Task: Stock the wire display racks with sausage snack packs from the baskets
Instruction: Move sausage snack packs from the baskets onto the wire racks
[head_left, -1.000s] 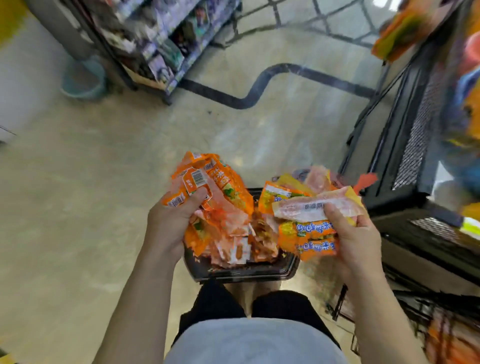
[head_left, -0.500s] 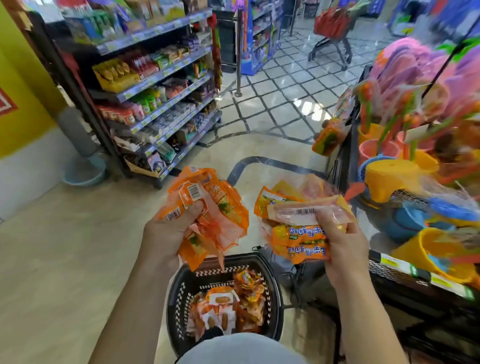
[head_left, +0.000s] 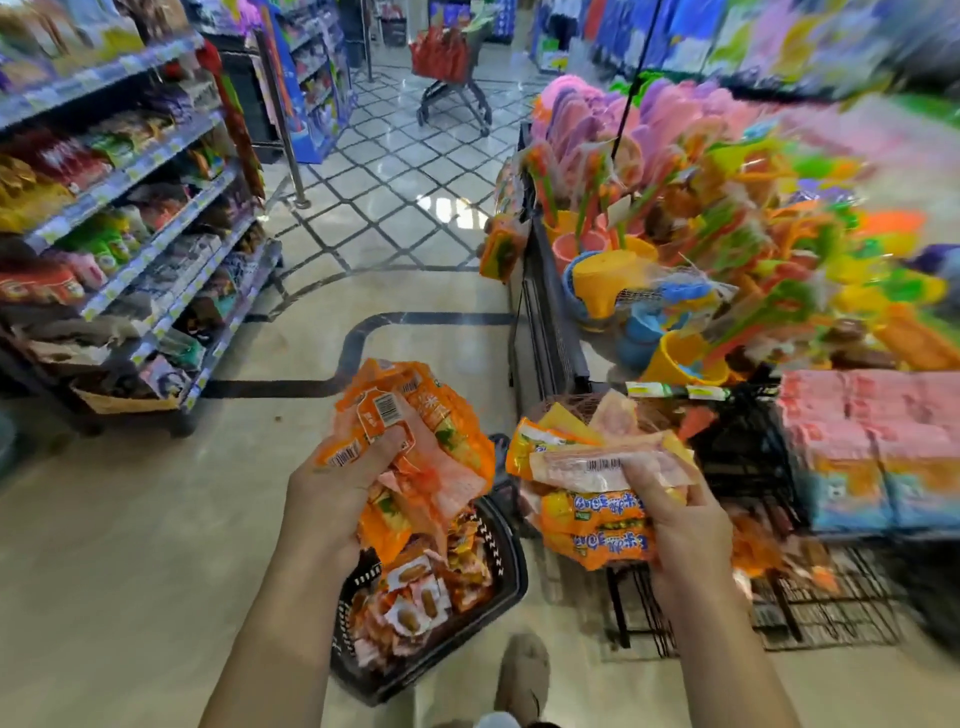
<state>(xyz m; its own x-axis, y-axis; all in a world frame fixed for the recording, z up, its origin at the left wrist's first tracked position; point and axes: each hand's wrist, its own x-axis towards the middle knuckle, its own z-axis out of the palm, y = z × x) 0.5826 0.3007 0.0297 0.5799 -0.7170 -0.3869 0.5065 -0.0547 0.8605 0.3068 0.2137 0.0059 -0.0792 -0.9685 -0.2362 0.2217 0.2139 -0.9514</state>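
Note:
My left hand (head_left: 332, 493) grips a bunch of orange sausage snack packs (head_left: 421, 431) above a black basket (head_left: 511, 582) on the floor. More loose packs (head_left: 415, 613) lie inside that basket. My right hand (head_left: 675, 514) holds a stack of orange and yellow sausage packs (head_left: 592, 525), with a pale pink pack (head_left: 597, 462) on top under the thumb. A black wire display rack (head_left: 831, 613) stands low at the right, just beyond my right hand, with a few orange packs on it.
A snack shelf unit (head_left: 130, 218) lines the left side. A display of colourful plastic toys and buckets (head_left: 701, 234) fills the right, with pink and blue packs (head_left: 872, 452) stacked below. A red shopping cart (head_left: 452, 78) stands far down the tiled aisle. My shoe (head_left: 522, 675) is beside the basket.
My view has risen from the floor and basket to the aisle and displays. Both hands have lifted their bunches of packs up and away from the basket.

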